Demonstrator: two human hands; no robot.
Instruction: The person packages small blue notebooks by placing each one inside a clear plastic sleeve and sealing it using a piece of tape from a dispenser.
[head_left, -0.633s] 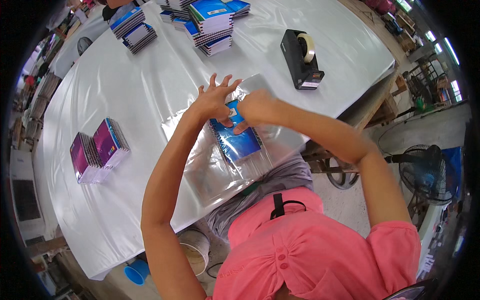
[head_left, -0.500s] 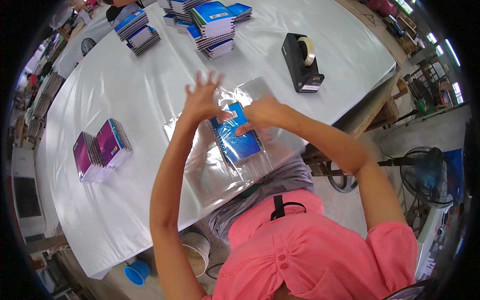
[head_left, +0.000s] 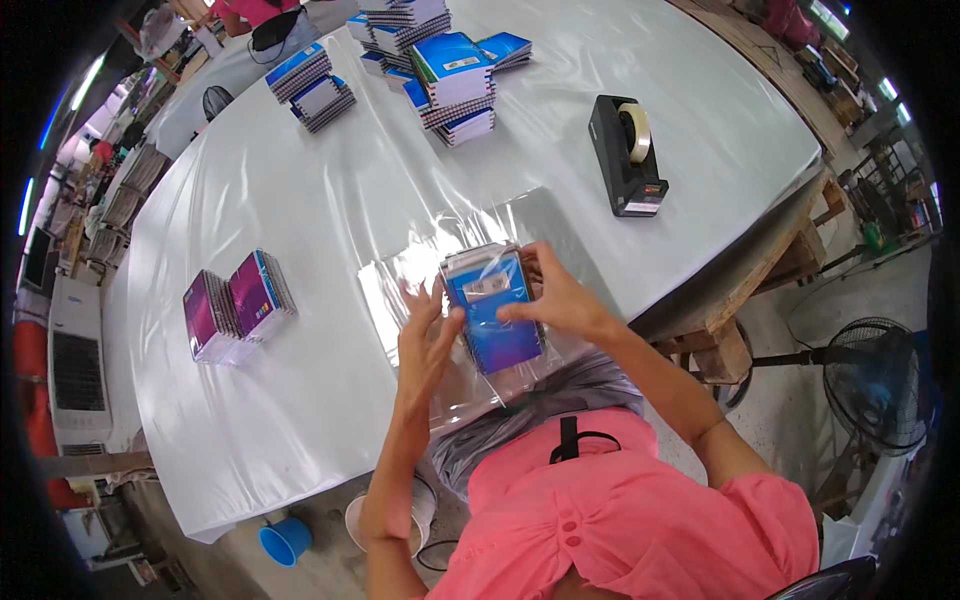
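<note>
Blue notebook [head_left: 508, 342] lies near the edge of the white-covered table [head_left: 290, 430], with clear plastic sheeting [head_left: 543, 215] spread around it, my left hand [head_left: 425, 338] loosely splayed at its left edge, my right hand [head_left: 568, 302] holding its right side, thumb on the cover.

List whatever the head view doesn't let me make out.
All in the head view:
Underside of the notebook between the left hand and right hand: hidden, facing the table.
Part of the white bucket: hidden behind the left forearm.
Top of the rearmost stack: cut off by the upper edge.
Fan blades: too indistinct behind the guard to count.
</note>
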